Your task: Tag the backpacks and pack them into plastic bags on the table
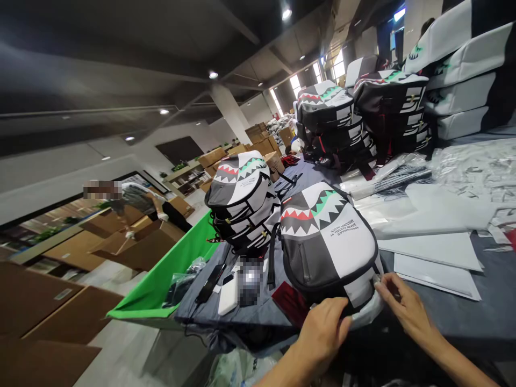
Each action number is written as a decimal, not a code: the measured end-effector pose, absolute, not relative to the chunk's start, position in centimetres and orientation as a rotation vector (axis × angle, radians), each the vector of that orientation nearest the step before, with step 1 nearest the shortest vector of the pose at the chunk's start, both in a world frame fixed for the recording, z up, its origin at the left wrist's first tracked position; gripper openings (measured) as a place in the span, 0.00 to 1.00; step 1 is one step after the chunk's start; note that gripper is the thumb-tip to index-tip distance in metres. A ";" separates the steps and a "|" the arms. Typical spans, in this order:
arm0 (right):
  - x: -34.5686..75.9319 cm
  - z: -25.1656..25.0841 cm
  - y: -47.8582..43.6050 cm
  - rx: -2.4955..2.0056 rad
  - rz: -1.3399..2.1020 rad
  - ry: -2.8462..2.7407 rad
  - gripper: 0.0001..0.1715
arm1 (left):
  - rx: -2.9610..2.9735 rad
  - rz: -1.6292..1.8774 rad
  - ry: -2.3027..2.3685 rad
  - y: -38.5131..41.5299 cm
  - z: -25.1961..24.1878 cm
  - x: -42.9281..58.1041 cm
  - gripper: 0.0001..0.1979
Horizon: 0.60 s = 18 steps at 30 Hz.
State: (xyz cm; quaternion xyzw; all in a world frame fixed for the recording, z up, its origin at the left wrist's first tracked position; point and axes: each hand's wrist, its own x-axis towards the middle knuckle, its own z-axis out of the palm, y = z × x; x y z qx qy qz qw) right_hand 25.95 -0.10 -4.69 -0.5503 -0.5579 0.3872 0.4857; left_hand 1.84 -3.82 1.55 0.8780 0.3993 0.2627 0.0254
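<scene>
A black, grey and white backpack (328,239) with red and green shark teeth lies face up at the table's front edge, its lower end toward me. Crumpled whitish plastic film (367,313) covers part of that lower end. My left hand (325,327) is closed at the bottom edge, its thumb against the film; its fingertips are partly hidden. At the lower right corner, my right hand (406,305) pinches the film between thumb and forefinger. A dark red cloth piece (289,303) sticks out beside the backpack on the left.
Stacked backpacks (241,201) stand behind to the left, with more piles (328,115) at the back. White sheets (437,274) and clear plastic bags (475,166) cover the right side. A white power bank (228,294) lies left. Beyond the green bin (161,274), a person handles cartons (137,242).
</scene>
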 end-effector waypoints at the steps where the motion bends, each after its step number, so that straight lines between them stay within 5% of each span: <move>1: 25.2 -4.8 0.1 -1.328 0.950 -1.277 0.29 | 2.575 0.549 1.321 -3.1 2.4 2.9 0.15; 5: 22.2 -6.6 1.0 -1.244 1.024 -0.870 0.32 | 2.193 -0.030 1.302 -0.7 4.3 5.4 0.26; 13: 24.3 -6.9 2.6 -1.267 0.834 -0.961 0.31 | 2.088 0.091 1.266 -0.8 2.9 5.3 0.20; 18: 28.2 -3.4 1.8 -0.924 0.390 -1.801 0.10 | 2.532 0.135 1.307 -0.5 0.8 5.7 0.20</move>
